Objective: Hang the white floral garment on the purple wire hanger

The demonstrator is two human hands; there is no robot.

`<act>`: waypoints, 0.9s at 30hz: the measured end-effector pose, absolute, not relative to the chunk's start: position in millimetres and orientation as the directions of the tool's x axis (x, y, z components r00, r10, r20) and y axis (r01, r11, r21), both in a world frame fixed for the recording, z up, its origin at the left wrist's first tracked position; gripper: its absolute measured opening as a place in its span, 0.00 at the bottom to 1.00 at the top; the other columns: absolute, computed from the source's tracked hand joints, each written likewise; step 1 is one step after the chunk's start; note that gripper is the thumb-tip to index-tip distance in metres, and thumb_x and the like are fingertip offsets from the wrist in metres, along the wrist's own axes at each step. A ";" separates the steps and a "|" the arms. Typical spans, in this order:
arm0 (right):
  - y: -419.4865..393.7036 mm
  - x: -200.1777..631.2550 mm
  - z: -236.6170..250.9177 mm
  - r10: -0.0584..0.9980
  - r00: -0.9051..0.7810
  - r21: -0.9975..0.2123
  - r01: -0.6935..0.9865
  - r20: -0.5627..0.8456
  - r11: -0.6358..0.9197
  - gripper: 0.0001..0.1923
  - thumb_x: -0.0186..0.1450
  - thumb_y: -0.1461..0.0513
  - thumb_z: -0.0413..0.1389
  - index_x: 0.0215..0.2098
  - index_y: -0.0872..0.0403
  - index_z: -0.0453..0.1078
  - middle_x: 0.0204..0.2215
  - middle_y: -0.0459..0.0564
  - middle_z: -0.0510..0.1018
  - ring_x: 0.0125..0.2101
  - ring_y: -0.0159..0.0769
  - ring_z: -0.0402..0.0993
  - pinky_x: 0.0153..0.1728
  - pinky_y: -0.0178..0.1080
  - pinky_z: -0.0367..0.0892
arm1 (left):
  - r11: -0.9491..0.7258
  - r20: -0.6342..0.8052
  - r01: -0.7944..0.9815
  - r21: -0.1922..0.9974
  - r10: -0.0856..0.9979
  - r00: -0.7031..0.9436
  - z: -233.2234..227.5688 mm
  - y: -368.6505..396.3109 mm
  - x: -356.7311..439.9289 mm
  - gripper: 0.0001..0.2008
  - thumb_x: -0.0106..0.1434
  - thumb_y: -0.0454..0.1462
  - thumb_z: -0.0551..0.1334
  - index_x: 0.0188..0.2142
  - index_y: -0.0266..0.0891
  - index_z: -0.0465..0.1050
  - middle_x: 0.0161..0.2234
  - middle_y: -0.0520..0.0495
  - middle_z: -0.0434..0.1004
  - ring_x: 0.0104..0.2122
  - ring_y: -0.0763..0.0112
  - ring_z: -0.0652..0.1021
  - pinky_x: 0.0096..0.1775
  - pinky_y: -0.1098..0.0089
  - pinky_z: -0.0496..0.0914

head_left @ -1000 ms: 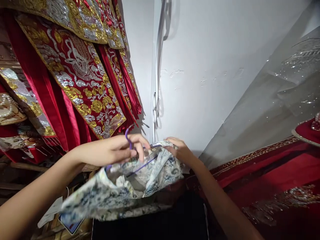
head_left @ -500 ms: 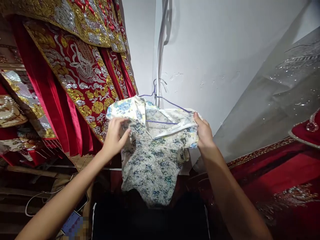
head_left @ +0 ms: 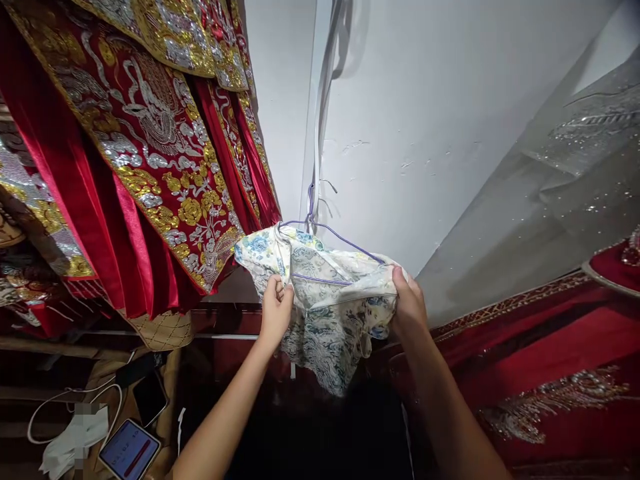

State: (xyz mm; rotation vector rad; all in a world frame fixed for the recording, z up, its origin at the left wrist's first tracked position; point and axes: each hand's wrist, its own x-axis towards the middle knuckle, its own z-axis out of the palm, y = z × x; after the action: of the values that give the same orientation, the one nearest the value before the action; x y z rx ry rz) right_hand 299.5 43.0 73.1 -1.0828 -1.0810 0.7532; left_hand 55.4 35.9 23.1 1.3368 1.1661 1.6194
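A floral garment in white, blue and green hangs on a thin purple hanger in front of me. My left hand pinches the front edge of its neckline on the left side. At the opposite shoulder, my right hand is closed around the fabric, with the thumb near the hanger's end. Between my hands the neckline gapes, so the hanger's lower bar shows inside. The garment's lower part droops toward me.
Red costumes with gold and silver embroidery hang at the left. Sheer sparkling fabric and a red beaded garment are at the right. A phone with a lit screen, cables and white tissue lie lower left. A white wall stands behind.
My left hand has moved right from the sleeve area and closed on the neckline edge. The garment and hanger sit lower in view; my right hand keeps its hold on the shoulder.
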 end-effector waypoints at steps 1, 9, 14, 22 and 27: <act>42.2 299.2 74.5 0.847 0.366 -0.922 0.133 0.386 0.363 0.26 0.67 0.45 0.52 0.55 0.51 0.72 0.45 0.55 0.81 0.46 0.49 0.77 0.46 0.47 0.73 | -0.326 0.323 0.017 0.945 0.927 -0.189 19.3 32.9 56.5 0.10 0.66 0.44 0.57 0.34 0.44 0.56 0.25 0.56 0.49 0.23 0.74 0.58 0.25 0.73 0.55; 71.2 259.3 93.9 0.662 0.216 -0.642 0.575 0.718 0.508 0.21 0.70 0.53 0.50 0.58 0.49 0.72 0.62 0.51 0.68 0.68 0.49 0.49 0.67 0.59 0.40 | -0.271 0.268 -0.011 0.963 0.957 -0.113 3.4 10.6 60.6 0.13 0.67 0.49 0.58 0.37 0.45 0.60 0.25 0.56 0.46 0.22 0.73 0.54 0.25 0.71 0.51; 61.4 206.4 101.5 0.828 -0.139 -0.793 0.238 0.544 0.561 0.24 0.73 0.50 0.44 0.62 0.47 0.67 0.59 0.49 0.72 0.65 0.45 0.57 0.65 0.56 0.53 | -0.227 0.221 -0.071 0.971 0.971 -0.088 2.8 4.8 67.3 0.14 0.66 0.50 0.59 0.36 0.46 0.58 0.25 0.56 0.43 0.22 0.72 0.52 0.26 0.70 0.49; -7.4 189.5 -13.0 0.895 0.277 -0.935 0.048 0.350 0.351 0.15 0.69 0.50 0.51 0.43 0.48 0.74 0.36 0.52 0.79 0.37 0.46 0.76 0.40 0.47 0.73 | -0.208 0.201 -0.132 0.969 0.978 -0.061 1.5 -10.4 67.9 0.14 0.66 0.47 0.60 0.32 0.43 0.60 0.26 0.54 0.51 0.26 0.72 0.59 0.30 0.71 0.57; 1.0 202.6 -38.5 0.995 -0.072 -0.998 -0.009 0.070 0.069 0.22 0.67 0.43 0.51 0.32 0.53 0.71 0.23 0.48 0.73 0.24 0.37 0.68 0.25 0.38 0.66 | -0.145 0.167 -0.208 0.967 0.982 0.091 17.5 -26.8 73.7 0.14 0.67 0.46 0.61 0.33 0.41 0.58 0.26 0.56 0.50 0.25 0.75 0.58 0.29 0.74 0.56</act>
State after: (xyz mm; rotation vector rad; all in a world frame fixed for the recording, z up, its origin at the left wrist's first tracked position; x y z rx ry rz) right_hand 202.6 1.0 -38.5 -1.1177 -1.2896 1.2132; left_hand 73.7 -26.8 17.5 1.2187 0.9021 1.3297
